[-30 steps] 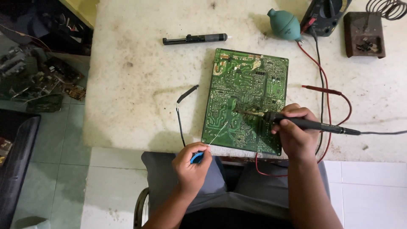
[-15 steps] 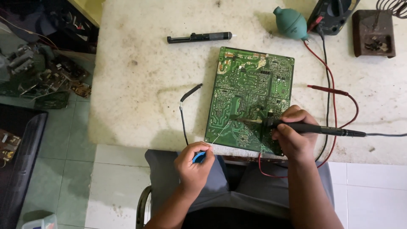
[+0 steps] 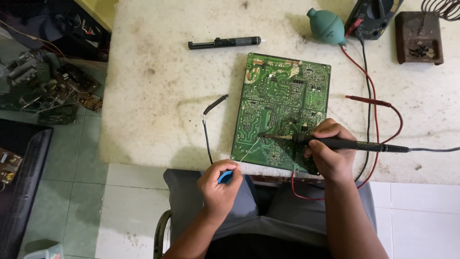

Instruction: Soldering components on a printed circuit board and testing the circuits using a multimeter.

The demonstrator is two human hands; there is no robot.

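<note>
The right hand (image 3: 330,153) was closed around a black soldering iron (image 3: 350,144). The iron lay almost flat, and its metal tip pointed left and touched the lower part of a green circuit board (image 3: 282,96). A dark cord ran from the back of the iron off the right edge of the picture.

The left hand (image 3: 219,184) was curled shut around a small blue spool (image 3: 225,176). A thin silver wire (image 3: 249,152) went up from the spool and met the board right by the iron's tip. This hand sat just below the table edge, over the person's lap in grey trousers (image 3: 287,211).

The board lay flat in the middle of a pale, stained table (image 3: 158,96), with its bottom edge close to the person. Left of the board lay a thin black lead (image 3: 207,129) with a bent end. Above the board lay a long black pump tool (image 3: 224,43), well apart from it. A green rubber bulb (image 3: 326,25) sat near the board's top right corner. Beside the bulb was a dark meter (image 3: 373,19), and 1 red lead (image 3: 369,100) and 1 black lead came down from it on the right side of the board. A small brown stand (image 3: 418,38) stood in the far right corner.

On the floor to the left lay a heap of old circuit boards (image 3: 48,86).
</note>
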